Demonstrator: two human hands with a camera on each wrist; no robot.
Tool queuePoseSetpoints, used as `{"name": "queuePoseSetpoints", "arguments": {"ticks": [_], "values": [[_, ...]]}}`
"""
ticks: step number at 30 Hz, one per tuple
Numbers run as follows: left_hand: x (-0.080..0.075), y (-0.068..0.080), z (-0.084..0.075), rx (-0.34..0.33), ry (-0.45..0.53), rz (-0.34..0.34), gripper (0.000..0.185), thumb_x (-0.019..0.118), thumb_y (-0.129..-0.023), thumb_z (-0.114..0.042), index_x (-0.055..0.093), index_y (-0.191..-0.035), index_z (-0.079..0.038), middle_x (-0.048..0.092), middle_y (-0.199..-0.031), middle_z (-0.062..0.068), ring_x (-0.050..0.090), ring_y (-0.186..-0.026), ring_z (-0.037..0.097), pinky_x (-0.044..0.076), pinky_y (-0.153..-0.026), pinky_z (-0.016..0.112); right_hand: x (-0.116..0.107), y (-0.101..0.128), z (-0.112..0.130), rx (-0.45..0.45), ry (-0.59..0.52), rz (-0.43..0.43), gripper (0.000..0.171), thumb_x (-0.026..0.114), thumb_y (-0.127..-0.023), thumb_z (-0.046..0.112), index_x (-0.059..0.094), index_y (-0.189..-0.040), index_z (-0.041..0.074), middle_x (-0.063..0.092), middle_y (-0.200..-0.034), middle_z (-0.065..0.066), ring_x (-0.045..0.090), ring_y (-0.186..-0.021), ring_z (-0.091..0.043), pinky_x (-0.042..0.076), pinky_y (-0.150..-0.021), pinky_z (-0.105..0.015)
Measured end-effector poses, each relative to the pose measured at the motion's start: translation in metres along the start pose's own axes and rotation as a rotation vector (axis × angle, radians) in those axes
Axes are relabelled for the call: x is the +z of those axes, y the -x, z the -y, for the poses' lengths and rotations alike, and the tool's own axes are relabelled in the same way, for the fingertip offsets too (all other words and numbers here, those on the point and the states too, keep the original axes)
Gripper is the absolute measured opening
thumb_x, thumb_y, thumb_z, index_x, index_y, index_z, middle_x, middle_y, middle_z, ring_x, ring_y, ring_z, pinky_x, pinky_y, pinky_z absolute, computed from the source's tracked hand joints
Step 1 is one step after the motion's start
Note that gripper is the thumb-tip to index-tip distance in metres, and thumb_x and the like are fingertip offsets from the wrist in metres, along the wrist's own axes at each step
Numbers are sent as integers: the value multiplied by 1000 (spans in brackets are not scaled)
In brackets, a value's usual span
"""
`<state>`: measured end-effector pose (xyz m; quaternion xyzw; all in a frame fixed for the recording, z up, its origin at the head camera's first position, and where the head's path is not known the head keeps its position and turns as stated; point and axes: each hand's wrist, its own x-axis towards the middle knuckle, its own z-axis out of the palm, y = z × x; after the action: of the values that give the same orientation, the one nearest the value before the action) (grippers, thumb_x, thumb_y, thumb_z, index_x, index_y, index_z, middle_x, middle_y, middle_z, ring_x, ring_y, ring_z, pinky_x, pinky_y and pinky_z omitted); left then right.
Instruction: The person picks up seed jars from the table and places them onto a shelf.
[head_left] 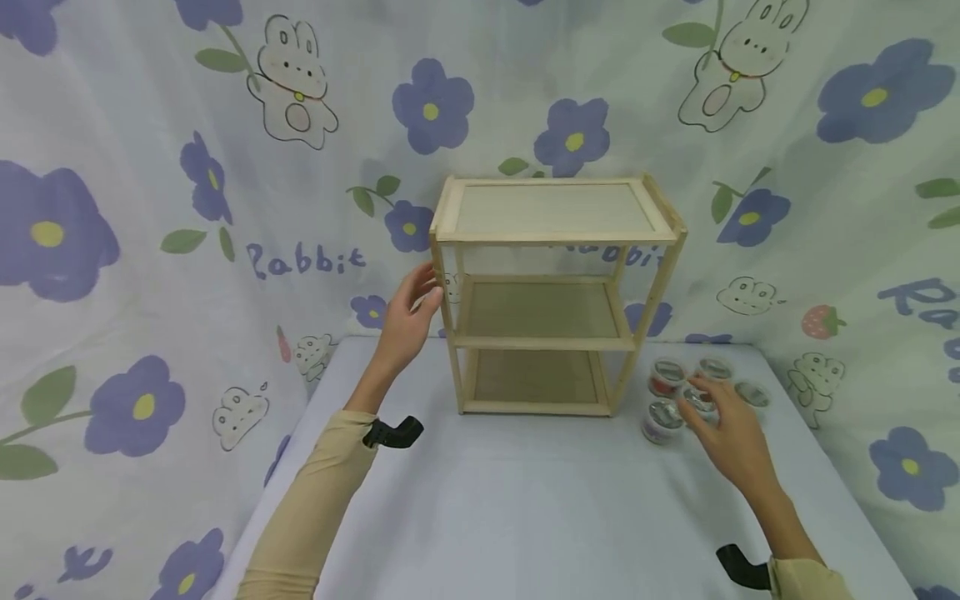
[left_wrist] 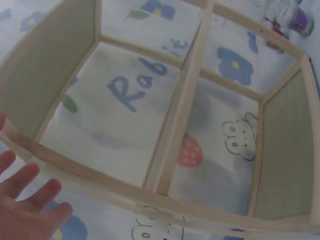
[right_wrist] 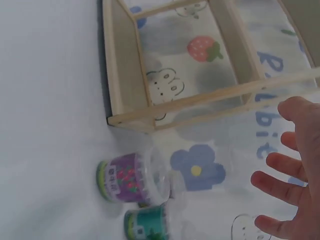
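A three-tier wooden shelf with pale panels stands at the back middle of the table. My left hand is beside its upper left post, fingers loosely extended; the left wrist view shows the fingers spread near the frame, and contact is unclear. My right hand hovers by a group of small tubs with clear lids, right of the shelf. In the right wrist view its fingers are spread with nothing between them. A purple-labelled tub and a teal one stand close together there.
The tubs include a red one near the shelf's right foot and another tub farther right. A white cloth covers the table. Behind and at the sides hangs a curtain printed with rabbits and flowers.
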<state>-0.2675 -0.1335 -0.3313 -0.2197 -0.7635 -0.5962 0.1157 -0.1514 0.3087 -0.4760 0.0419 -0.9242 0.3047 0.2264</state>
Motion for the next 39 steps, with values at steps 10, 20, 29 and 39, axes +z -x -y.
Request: {"name": "queuePoseSetpoints", "arguments": {"ticks": [10, 20, 29, 39], "values": [[-4, -8, 5, 21, 44, -22, 39, 41, -106, -6, 42, -141, 10, 54, -130, 33, 53, -121, 48, 41, -106, 49, 7, 36, -29, 151, -120, -64, 49, 67, -95, 18, 52, -135, -6, 51, -129, -31, 46, -115, -47, 37, -88, -62], [-13, -9, 12, 28, 55, -38, 31, 39, -107, -12, 53, -127, 8, 60, -110, 33, 61, -97, 51, 53, -89, 45, 25, 51, -57, 293, -175, -153, 65, 72, -86, 6, 41, -140, -12, 41, -132, -37, 36, -118, -51, 28, -89, -58], [-10, -19, 33, 4, 82, -7, 34, 41, -108, -24, 56, -126, -1, 59, -108, 31, 62, -94, 43, 54, -88, 41, 30, 51, -93, 515, -408, -3, 86, 66, -95, 13, 7, -152, -12, 16, -152, -40, 23, -137, -56, 22, -111, -67], [10, -29, 47, 12, 88, 31, 36, 42, -108, -30, 58, -126, -4, 60, -106, 29, 65, -91, 34, 52, -84, 39, 37, 51, -111, 692, -486, -17, 92, 62, -99, 20, -7, -155, -4, 8, -159, -32, 14, -148, -45, 14, -121, -51]]}}
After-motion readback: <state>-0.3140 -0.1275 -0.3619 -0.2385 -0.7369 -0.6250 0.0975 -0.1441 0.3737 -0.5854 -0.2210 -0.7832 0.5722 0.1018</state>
